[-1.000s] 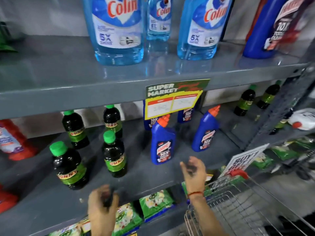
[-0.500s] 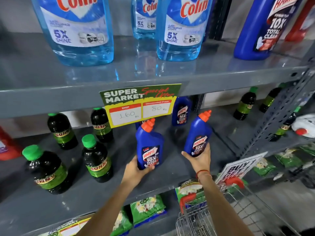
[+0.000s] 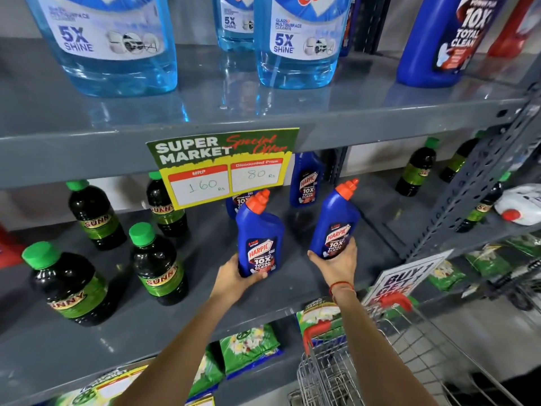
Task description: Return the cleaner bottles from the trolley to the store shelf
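Two blue Harpic cleaner bottles with orange caps stand on the grey middle shelf [image 3: 292,291]. My left hand [image 3: 234,278] grips the base of the left bottle [image 3: 259,232]. My right hand [image 3: 336,263] grips the base of the right bottle [image 3: 335,221], which leans slightly right. Two more Harpic bottles stand behind them, one [image 3: 306,180] at the back and another [image 3: 237,200] half hidden by the price sign. The wire trolley [image 3: 351,373] with red handles sits at the lower right, below my right forearm.
Several dark Sunny bottles [image 3: 156,263] with green caps stand to the left on the same shelf. A yellow price sign [image 3: 225,167] hangs from the upper shelf edge. Large blue Colin bottles [image 3: 295,42] fill the shelf above. Green packets [image 3: 248,347] lie on the shelf below.
Both hands rose from below the shelf edge and closed on the two front Harpic bottles. Since half a second ago the view has moved closer, the grips unchanged.
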Available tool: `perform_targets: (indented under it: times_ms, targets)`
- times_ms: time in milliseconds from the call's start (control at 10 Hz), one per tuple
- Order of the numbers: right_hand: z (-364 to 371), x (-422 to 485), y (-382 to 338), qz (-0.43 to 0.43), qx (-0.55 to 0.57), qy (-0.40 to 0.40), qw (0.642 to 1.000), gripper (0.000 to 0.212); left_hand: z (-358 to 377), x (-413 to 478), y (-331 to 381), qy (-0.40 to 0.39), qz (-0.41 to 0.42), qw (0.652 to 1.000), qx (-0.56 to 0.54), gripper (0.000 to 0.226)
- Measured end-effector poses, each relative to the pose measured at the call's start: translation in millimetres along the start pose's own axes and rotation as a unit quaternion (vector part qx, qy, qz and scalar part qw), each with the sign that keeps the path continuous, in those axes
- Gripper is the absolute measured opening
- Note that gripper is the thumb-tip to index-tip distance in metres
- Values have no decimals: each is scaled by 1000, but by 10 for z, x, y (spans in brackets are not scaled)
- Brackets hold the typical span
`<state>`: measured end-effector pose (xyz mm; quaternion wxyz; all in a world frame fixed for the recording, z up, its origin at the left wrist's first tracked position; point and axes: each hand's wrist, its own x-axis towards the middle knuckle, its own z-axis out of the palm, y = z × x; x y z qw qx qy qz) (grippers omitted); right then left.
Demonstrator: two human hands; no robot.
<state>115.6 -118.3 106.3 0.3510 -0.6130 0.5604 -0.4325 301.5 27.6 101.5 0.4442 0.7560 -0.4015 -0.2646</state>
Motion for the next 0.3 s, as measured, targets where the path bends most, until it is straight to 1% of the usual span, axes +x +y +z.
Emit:
perform_targets:
  times_ms: [200, 300]
  targets:
    - [-100, -77, -19, 17, -19, -40, 999, 110, 4, -135, -7, 30, 15, 999, -15, 55]
    - [-137, -186, -10, 14, 6, -14, 1000, 105, -20, -225, -13, 53, 31, 997, -46, 54]
